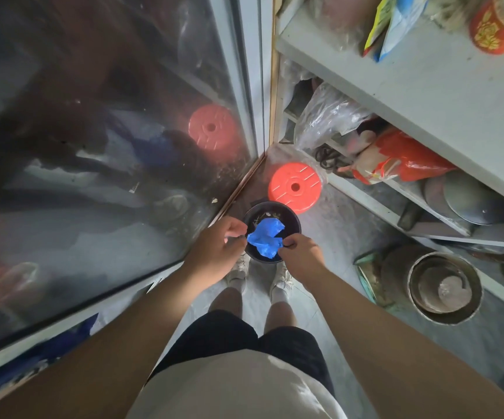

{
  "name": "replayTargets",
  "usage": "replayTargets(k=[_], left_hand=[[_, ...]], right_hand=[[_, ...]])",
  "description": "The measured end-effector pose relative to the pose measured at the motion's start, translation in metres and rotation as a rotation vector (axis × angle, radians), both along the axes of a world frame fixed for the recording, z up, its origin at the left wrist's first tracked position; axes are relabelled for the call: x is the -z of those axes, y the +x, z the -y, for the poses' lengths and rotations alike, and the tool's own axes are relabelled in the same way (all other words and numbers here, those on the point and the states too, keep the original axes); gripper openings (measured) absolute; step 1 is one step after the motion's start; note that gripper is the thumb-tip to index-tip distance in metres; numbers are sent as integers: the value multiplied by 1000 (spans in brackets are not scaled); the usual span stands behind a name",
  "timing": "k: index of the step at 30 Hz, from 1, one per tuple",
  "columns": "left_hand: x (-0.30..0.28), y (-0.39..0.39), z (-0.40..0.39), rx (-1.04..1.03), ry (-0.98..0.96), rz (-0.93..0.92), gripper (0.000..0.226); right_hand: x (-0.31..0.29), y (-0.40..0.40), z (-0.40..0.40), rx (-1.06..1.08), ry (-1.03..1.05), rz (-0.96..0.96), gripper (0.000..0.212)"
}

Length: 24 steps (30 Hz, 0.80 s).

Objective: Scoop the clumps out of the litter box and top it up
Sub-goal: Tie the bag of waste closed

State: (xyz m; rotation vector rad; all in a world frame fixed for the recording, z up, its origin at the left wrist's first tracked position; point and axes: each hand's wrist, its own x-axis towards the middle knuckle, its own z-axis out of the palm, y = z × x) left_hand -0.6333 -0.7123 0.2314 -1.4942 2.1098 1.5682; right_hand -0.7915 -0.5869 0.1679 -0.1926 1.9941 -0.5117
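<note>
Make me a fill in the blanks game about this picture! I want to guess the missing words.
1. Both hands, the left hand and the right hand, pinch something crumpled that is ____ in colour.
2. That crumpled thing is held over a dark round ____.
3. Beyond the bin stands a round stool coloured ____.

Missing words: blue; bin; red

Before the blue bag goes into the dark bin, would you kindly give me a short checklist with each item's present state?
1. Left hand pinches the blue bag: ok.
2. Right hand pinches the bag's other side: ok.
3. Bag held over the dark bin: ok.
4. Bag mouth spread open: not ok, crumpled.
5. Bin empty: not ok, debris shows inside.
6. Orange stool apart from the hands: ok.
</note>
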Motion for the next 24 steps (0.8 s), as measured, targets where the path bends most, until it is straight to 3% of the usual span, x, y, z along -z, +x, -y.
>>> replayTargets(k=[5, 15, 24], left_hand=[[-4, 5, 0, -4, -3, 0, 19], [-36, -5, -14, 100, -72, 16, 20], [-77, -31, -30, 397, -187, -40, 30]], right_hand=[[-2, 2, -1, -48, 19, 10, 5], [-41, -5, -23, -142, 12, -48, 10], [-127, -18, -66, -294, -37, -331, 44]])
